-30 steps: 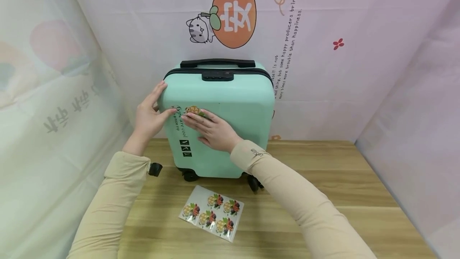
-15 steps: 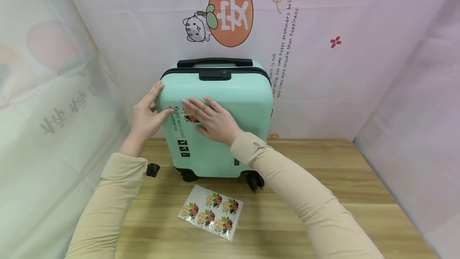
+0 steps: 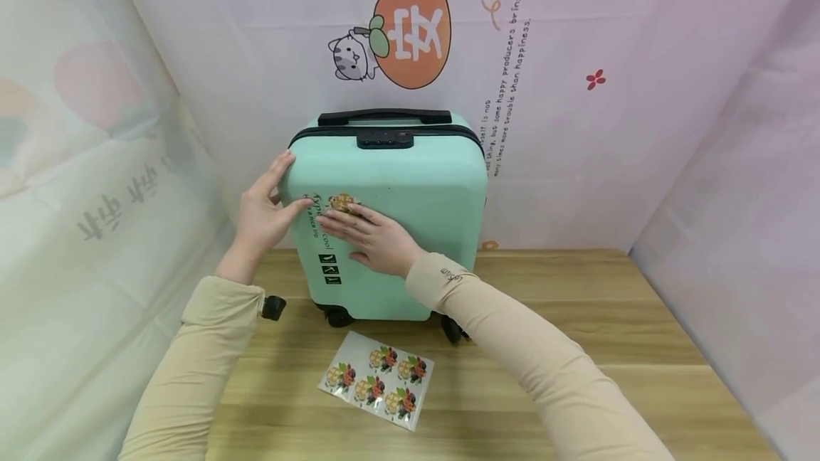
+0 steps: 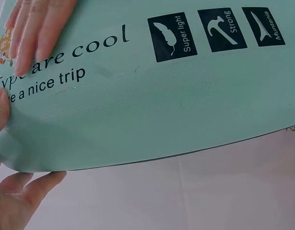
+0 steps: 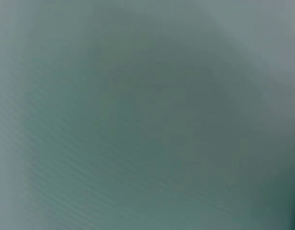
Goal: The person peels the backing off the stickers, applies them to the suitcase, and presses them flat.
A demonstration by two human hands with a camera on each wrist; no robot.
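Observation:
A mint-green hard-shell suitcase (image 3: 426, 198) stands upright against the back cloth. My left hand (image 3: 263, 215) grips its left edge, the thumb on the front face and the fingers round the side, as the left wrist view also shows. My right hand (image 3: 378, 239) lies with straight fingers on the upper left of the front, partly over a fruit-and-waffle sticker (image 3: 342, 201). The sticker's upper part shows above the fingers; its lower part is hidden. Printed lettering (image 4: 101, 45) runs beside those fingertips. Only a blurred green surface (image 5: 137, 143) fills the right wrist view.
On the wooden table (image 3: 570, 347), a sticker sheet (image 3: 346, 351) with several matching stickers lies in front of the suitcase wheels (image 3: 338, 316). Printed cloth walls (image 3: 564, 162) enclose the back and both sides. The suitcase's black carry handle (image 3: 384, 117) is on top.
My right hand slid up over the sticker's top, baring its lower part, then back down, so its top shows again. My left hand has kept its hold on the suitcase edge.

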